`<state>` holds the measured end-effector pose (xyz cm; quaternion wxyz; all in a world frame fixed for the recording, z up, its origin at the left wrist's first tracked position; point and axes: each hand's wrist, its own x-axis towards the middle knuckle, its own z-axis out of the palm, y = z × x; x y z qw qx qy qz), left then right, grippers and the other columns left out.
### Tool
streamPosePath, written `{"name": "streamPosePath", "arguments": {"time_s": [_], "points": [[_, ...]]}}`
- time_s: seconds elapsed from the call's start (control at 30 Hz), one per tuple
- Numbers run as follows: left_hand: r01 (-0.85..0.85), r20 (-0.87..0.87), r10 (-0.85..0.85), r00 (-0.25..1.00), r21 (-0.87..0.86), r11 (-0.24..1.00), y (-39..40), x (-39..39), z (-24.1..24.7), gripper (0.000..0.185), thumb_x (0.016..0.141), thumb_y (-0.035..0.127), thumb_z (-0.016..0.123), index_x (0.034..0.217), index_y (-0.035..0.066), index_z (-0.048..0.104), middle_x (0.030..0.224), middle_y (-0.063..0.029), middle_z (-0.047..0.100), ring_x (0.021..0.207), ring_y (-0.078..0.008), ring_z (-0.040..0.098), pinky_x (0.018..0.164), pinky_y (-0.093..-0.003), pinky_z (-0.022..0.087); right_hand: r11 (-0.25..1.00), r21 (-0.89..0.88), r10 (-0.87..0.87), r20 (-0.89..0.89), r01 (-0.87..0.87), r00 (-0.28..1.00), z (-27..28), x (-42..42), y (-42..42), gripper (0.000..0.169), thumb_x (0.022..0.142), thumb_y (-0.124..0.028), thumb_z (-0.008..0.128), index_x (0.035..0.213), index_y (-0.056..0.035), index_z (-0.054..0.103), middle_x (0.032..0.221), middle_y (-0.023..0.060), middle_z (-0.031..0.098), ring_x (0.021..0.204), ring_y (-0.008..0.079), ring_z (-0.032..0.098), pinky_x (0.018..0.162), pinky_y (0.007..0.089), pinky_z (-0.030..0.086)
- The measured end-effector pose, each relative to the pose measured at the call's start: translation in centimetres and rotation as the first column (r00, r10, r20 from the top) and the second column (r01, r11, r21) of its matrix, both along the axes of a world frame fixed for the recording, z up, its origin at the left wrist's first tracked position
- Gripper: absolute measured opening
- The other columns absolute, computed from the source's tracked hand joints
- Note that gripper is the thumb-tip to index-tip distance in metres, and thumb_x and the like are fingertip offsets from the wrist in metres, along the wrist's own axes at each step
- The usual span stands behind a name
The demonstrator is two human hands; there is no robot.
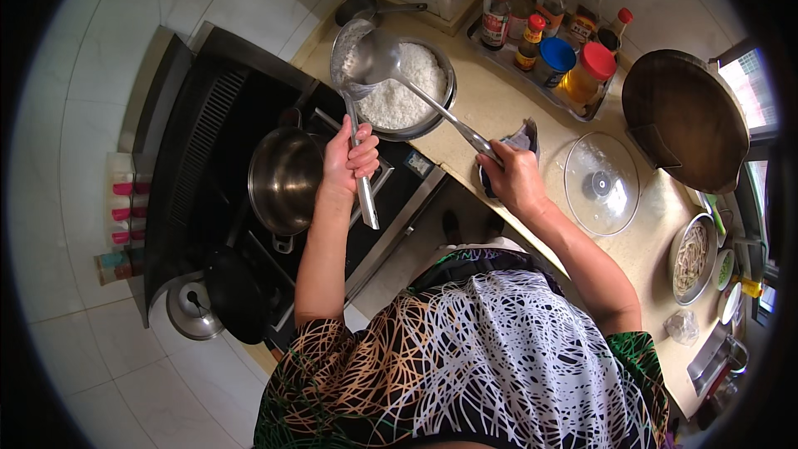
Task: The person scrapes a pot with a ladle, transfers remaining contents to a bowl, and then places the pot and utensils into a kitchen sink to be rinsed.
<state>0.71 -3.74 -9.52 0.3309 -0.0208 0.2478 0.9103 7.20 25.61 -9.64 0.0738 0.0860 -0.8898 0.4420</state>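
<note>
My left hand (350, 154) grips the metal handle of a skimmer (340, 43), its round head raised over the left side of a pot. My right hand (516, 176) holds a long-handled steel ladle (436, 106). The ladle's bowl overlaps the skimmer's head in the picture; whether they touch, I cannot tell. Beneath both is a metal pot (450, 100) holding white rice (405, 90). A dark cloth (523, 137) lies on the counter just behind my right hand. Left of my left forearm, a steel saucepan (283, 181) sits on the stove, its inside showing no food.
On the counter (480, 115) stands a tray (586, 113) of sauce bottles and jars. A glass lid (601, 184) lies to the right, near a leaning wok (682, 118) and a bowl of pale strips (691, 259). A black pan (237, 296) rests on the gas stove (206, 137).
</note>
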Motion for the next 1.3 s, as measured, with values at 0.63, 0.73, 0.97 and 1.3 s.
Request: {"name": "streamPosePath", "arguments": {"time_s": [0.63, 0.73, 0.97, 1.3], "points": [[-0.009, -0.008, 0.009, 1.0, -0.035, 0.999, -0.2, 0.4, 0.3, 0.041, 0.095, 0.044, 0.033, 0.074, 0.01, 0.041, 0.049, 0.0049, 0.03, 0.032, -0.0031, 0.022, 0.03, -0.0194, 0.026, 0.999, 0.029, -0.024, -0.068, 0.026, 0.997, 0.1, 0.0, -0.5, 0.019, 0.081, -0.016, 0.06, 0.077, 0.0009, 0.051, 0.069, 0.0223, 0.055, 0.066, 0.0418, 0.054, 0.058, 0.0456, 0.044], [-0.03, -0.014, 0.029, 0.999, -0.045, 0.999, -0.3, 0.4, 0.6, 0.041, 0.095, 0.044, 0.033, 0.074, 0.01, 0.041, 0.049, 0.0049, 0.029, 0.032, -0.0031, 0.022, 0.03, -0.0193, 0.026, 0.982, 0.181, -0.027, -0.093, 0.044, 0.995, -0.9, -0.4, 0.1, 0.017, 0.08, -0.016, 0.059, 0.079, 0.0006, 0.053, 0.071, 0.0234, 0.057, 0.065, 0.0405, 0.056, 0.058, 0.0454, 0.044], [-0.066, -0.033, 0.065, 0.997, -0.037, 0.997, -1.5, 1.1, 0.5, 0.04, 0.096, 0.043, 0.032, 0.076, 0.009, 0.04, 0.049, 0.0043, 0.03, 0.032, -0.0036, 0.023, 0.03, -0.0194, 0.025, 0.969, 0.241, -0.046, -0.008, 0.046, 0.999, -0.6, 0.8, 2.7, 0.02, 0.081, -0.019, 0.058, 0.083, 0.0006, 0.055, 0.071, 0.0245, 0.058, 0.068, 0.0429, 0.057, 0.06, 0.0473, 0.045], [-0.497, -0.292, 0.403, 0.867, -0.557, 0.666, 0.0, 2.1, 0.3, 0.039, 0.094, 0.044, 0.039, 0.071, 0.012, 0.039, 0.05, 0.0036, 0.032, 0.034, -0.0049, 0.025, 0.03, -0.0207, 0.026, 0.752, -0.65, 0.508, 0.677, 0.11, 0.533, -0.8, 0.0, 4.6, 0.043, 0.085, -0.045, 0.058, 0.063, -0.0115, 0.043, 0.05, -0.0068, 0.034, 0.039, 0.0032, 0.025, 0.035, 0.0218, 0.017]]}}
